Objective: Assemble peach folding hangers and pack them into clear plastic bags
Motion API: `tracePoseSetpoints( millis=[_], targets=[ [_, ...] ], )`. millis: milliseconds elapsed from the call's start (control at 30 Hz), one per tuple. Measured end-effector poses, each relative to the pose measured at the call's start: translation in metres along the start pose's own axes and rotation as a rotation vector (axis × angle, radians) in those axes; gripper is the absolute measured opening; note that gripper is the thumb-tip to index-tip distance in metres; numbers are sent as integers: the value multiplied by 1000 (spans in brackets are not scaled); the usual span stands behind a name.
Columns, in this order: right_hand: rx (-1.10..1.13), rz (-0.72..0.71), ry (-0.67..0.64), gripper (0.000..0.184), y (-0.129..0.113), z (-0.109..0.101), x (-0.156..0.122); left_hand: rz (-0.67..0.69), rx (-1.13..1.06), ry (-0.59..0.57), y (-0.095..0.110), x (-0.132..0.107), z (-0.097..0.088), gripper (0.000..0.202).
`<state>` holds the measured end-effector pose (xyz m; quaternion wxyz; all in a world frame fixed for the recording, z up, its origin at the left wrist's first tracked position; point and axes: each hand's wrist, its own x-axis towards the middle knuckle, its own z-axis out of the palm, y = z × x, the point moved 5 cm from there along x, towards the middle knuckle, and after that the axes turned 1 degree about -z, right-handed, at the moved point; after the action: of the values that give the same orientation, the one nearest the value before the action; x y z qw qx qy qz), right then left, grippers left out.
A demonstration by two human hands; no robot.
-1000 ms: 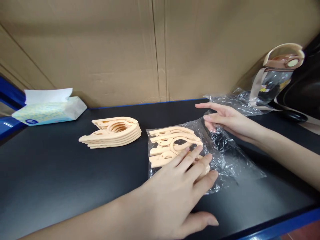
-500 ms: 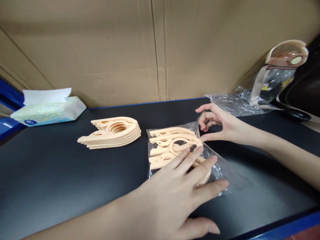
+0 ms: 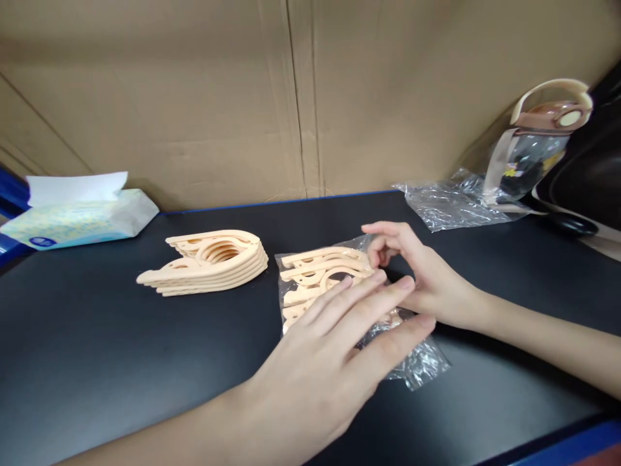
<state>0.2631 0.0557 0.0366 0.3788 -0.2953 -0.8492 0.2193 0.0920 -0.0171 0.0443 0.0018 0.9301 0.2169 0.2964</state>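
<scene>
A clear plastic bag (image 3: 417,366) of cream folding hangers (image 3: 303,275) lies flat on the black table. My left hand (image 3: 330,349) is over its lower part with fingers stretched and slightly apart, hiding some of the hangers; whether the palm presses on the bag cannot be told. At the bag's right edge is my right hand (image 3: 422,272), its fingers bent and a gap between them and the thumb, whose tip is behind my left fingers. Left of the bag sits a neat stack of cream folding hangers (image 3: 213,265).
A tissue pack (image 3: 87,217) stands at the back left. At the back right are an empty-looking clear plastic bag (image 3: 446,204), a water bottle (image 3: 538,149) with a carry handle, and a dark object (image 3: 572,223). A cardboard wall (image 3: 208,103) closes off the rear.
My right hand has moved left and toward me, closer to my left hand. The left hand's thumb has tucked out of sight. The view has shifted slightly, and the bag's loose end is more crumpled.
</scene>
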Motion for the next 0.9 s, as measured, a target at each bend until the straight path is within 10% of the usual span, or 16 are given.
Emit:
tracePoseSetpoints(
  millis=[900],
  targets=[
    [-155, 154, -391, 67, 17, 6, 0, 249, 76, -64, 15, 2, 5, 26]
  ],
)
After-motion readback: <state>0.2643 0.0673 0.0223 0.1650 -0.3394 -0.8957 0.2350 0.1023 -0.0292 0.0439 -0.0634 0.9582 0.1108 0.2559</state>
